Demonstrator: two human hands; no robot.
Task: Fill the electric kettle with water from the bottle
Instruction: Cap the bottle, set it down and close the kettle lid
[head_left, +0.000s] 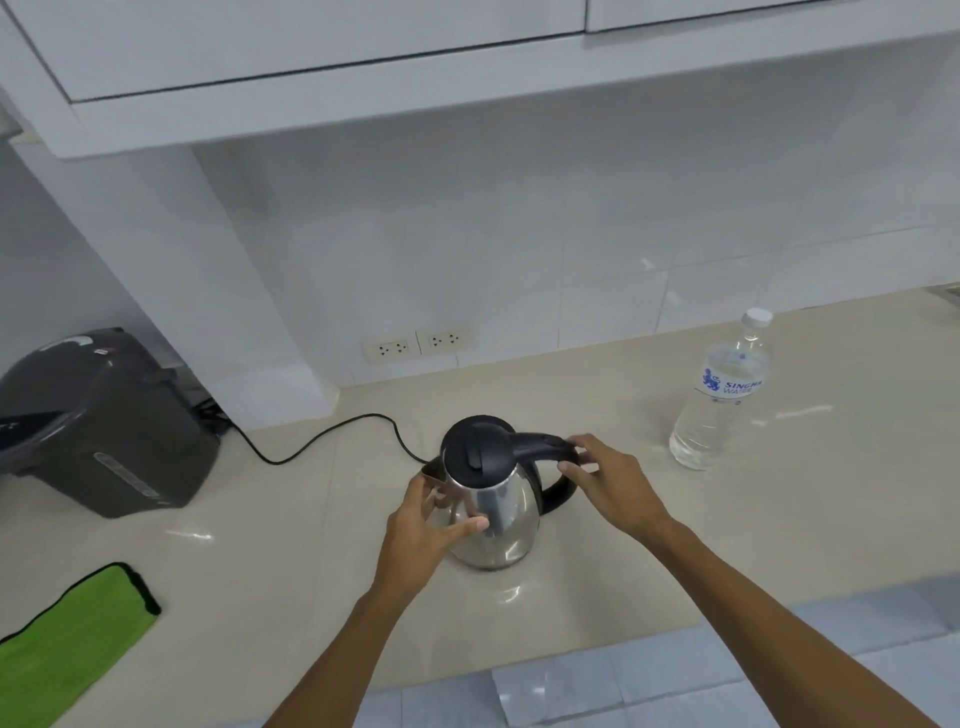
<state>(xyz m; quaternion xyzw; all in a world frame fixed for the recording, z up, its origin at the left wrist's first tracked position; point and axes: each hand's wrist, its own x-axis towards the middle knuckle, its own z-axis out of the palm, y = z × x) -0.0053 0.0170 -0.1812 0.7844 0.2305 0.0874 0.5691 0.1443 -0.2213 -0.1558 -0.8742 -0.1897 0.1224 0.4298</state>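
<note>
A steel electric kettle (498, 514) with a black lid and black handle stands upright on the beige counter (311, 571), lid down. My left hand (426, 530) wraps the kettle's left side near the spout, thumb across the steel body. My right hand (608, 478) grips the black handle at its top right. A clear water bottle (722, 395) with a white cap on stands upright to the right, apart from both hands, with water inside.
A black cord (322, 447) runs from the kettle to the left. A dark grey appliance (104, 421) sits at the left. A green cloth (67, 644) lies at the front left edge. Wall sockets (415, 344) sit behind; cabinets overhang above.
</note>
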